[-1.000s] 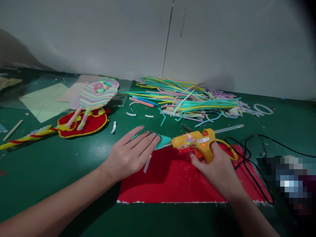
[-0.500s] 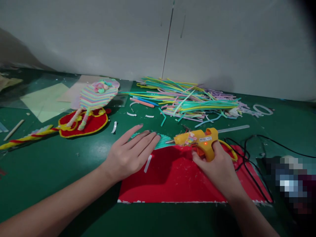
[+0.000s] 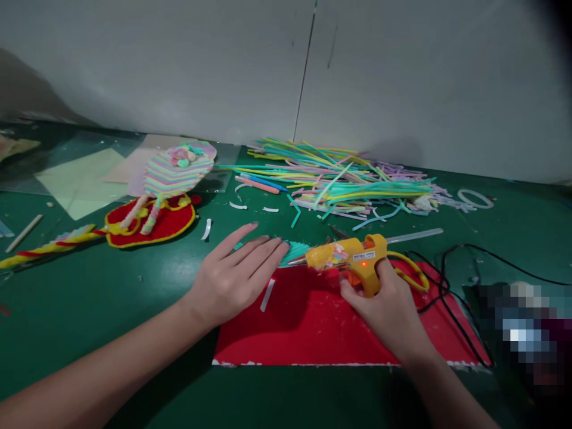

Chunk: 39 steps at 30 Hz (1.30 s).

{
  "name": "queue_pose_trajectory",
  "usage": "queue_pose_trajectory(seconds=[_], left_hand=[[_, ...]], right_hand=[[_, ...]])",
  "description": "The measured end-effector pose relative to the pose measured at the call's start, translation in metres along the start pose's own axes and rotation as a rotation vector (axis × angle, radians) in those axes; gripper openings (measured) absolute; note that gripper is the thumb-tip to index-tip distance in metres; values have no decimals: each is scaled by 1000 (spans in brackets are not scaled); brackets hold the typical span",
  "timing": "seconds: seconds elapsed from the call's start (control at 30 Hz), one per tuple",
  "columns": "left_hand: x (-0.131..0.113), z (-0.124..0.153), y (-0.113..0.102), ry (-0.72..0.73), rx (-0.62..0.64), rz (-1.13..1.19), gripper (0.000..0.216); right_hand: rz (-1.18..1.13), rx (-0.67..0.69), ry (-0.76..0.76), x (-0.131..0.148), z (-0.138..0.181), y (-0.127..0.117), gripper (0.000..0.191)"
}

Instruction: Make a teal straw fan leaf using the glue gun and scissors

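Note:
My left hand (image 3: 235,277) lies flat, fingers stretched out, over a ridged turquoise piece (image 3: 297,253) that is partly hidden beneath it. In my right hand (image 3: 388,304) is a yellow hot glue gun (image 3: 344,256) with an orange light lit and a clear glue stick (image 3: 415,236) sticking out of its back. The gun's metal nozzle points left, close to the fingertips of my left hand and over the turquoise piece. Under both hands lies a red sheet (image 3: 313,333) with a ragged white front edge. A short white strip (image 3: 267,295) rests beside my left hand.
Behind my hands is a pile of pastel pipe cleaners (image 3: 339,179) against the wall. At left lie a striped pipe-cleaner figure (image 3: 179,176), a red piece with yellow edging (image 3: 134,238) and paper sheets (image 3: 83,182). A black cord (image 3: 500,256) runs along the right.
My right hand has moved the glue gun left and slightly down, so its nozzle is nearer the left fingertips. My left hand has stayed in place.

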State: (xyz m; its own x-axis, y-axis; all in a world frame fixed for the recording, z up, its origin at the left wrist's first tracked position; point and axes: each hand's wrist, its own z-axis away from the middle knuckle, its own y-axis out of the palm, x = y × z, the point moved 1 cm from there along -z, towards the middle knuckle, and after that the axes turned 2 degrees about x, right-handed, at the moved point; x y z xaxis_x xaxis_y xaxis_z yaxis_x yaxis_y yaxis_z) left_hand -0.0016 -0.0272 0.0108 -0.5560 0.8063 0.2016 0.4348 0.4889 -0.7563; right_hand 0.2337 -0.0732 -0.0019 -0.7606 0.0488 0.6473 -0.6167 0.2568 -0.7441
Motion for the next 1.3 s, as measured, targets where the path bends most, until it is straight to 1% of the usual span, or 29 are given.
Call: queue_pose_trajectory(seconds=[0.23, 0.43, 0.7, 0.97, 1.3], left_hand=[[0, 0, 0, -15, -4, 15, 29], [0, -1, 0, -29, 3, 25, 29], [0, -1, 0, -36, 9, 26, 29], [0, -1, 1, -45, 3, 23, 28], [0, -2, 0, -45, 1, 28, 27]], right_hand=[[-59, 11, 32, 3, 1, 2, 39], [-35, 6, 6, 1, 1, 3, 33], [-1, 20, 24, -2, 1, 3, 27], [3, 24, 32, -2, 0, 3, 31], [36, 14, 10, -1, 0, 1, 21]])
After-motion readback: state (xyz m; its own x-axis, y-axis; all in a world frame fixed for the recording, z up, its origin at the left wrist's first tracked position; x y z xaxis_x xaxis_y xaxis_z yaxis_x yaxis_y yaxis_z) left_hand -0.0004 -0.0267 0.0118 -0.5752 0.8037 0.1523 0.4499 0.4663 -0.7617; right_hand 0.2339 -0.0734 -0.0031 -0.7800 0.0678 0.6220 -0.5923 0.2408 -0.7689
